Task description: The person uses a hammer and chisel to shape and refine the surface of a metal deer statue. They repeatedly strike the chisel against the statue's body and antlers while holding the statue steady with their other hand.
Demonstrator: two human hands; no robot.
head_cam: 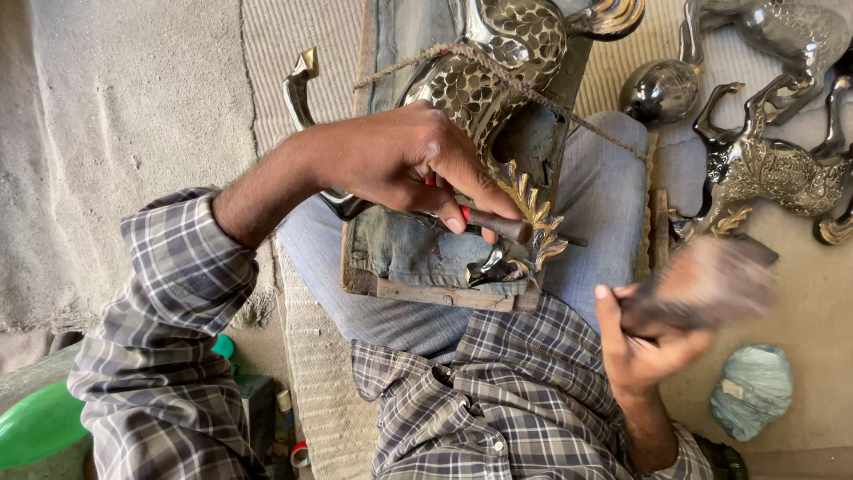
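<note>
Brass horse figurine (498, 98) lies roped to a wooden board (426, 289) on the lap, long axis running away from the person. Left hand (400, 164) clenches a chisel (502, 227) pointing right at its gilded tail. Right hand (644, 347) grips a blurred mallet (702, 284).

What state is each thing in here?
Metal horse figure: roped onto the wooden board, lying across the lap.
Chisel: gripped by left hand, tip at the figure.
Mallet: gripped by right hand, motion-blurred.
Finished figures: lying on floor.
</note>
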